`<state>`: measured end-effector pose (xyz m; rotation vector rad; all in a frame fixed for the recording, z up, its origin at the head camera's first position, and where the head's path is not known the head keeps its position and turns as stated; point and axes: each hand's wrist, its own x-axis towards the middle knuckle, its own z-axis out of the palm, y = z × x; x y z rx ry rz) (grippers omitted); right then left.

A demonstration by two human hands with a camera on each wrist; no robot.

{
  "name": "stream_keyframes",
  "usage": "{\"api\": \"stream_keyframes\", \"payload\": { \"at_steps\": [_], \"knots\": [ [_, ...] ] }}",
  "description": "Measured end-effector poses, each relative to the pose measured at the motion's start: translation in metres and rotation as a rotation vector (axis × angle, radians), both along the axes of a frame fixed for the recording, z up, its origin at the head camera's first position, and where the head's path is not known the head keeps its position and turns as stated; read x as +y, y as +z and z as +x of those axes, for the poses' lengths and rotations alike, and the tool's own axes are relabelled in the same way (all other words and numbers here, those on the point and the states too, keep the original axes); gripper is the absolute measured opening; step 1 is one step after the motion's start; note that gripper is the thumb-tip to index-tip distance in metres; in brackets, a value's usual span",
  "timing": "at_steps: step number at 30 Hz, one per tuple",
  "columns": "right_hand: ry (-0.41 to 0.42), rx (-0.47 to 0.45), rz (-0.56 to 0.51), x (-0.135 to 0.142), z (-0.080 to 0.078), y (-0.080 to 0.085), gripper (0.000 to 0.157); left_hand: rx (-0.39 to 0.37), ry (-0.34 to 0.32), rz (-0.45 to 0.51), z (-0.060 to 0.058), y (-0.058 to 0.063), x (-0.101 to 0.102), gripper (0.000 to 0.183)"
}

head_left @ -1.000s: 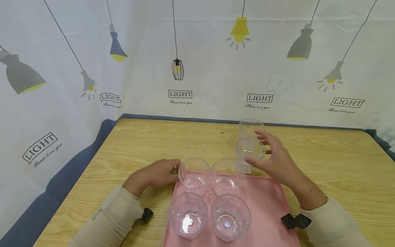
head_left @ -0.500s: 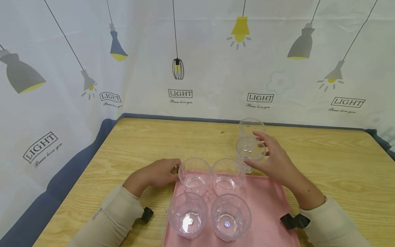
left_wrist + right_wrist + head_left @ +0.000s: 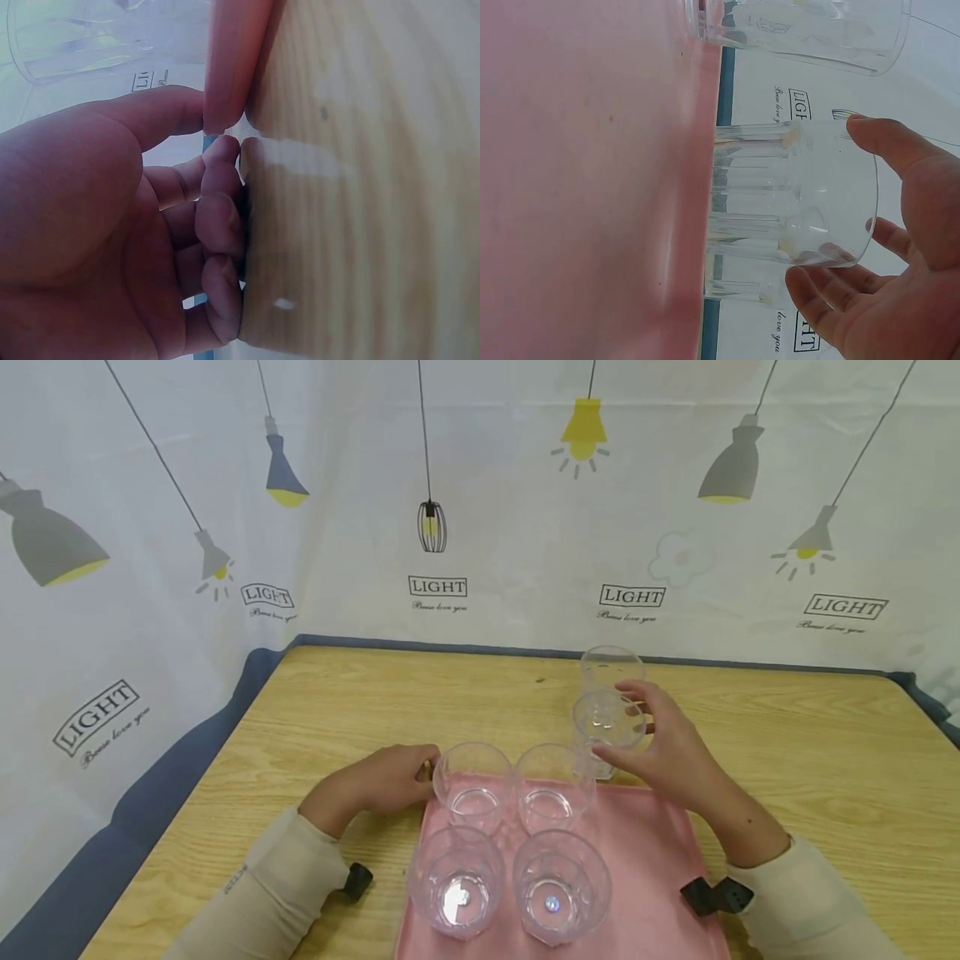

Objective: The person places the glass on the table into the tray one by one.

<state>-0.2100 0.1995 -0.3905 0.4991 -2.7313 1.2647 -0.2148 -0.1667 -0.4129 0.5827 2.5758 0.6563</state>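
Just beyond the tray's far edge stands a clear plastic cup, upright on the table. My right hand holds it near the rim, thumb on the near side and fingers round the other; the right wrist view shows the same cup with the thumb at its rim. My left hand rests on the table by the far left corner of the pink tray. In the left wrist view its thumb touches the tray, while the other fingers are loosely curled with their tips at the table top.
On the tray's left part stand several clear cups in two rows: far left cup, far right cup, near left cup and near right cup. Another clear cup stands behind the held one. A printed curtain hangs behind the table.
My right thumb and fingers have shifted very slightly left round the cup's rim. The left hand, the tray and the other cups have stayed where they were.
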Motion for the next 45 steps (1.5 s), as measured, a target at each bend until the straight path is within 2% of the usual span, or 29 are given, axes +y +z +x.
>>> {"api": "stream_keyframes", "payload": {
  "at_steps": [25,38,45],
  "knots": [
    [0.024,-0.048,-0.004,0.0011,0.0015,0.0001,0.082,0.0,0.013,0.001,-0.0021,-0.0039,-0.0006,0.011],
    [0.0,-0.014,0.015,0.001,0.0023,-0.0038,0.086,0.016,0.001,0.004,-0.0023,-0.0054,-0.0006,0.01],
    [-0.018,0.011,0.015,0.003,0.0079,0.0041,0.087,0.017,0.0,0.007,-0.0024,-0.0058,-0.0006,0.01]
  ]
}}
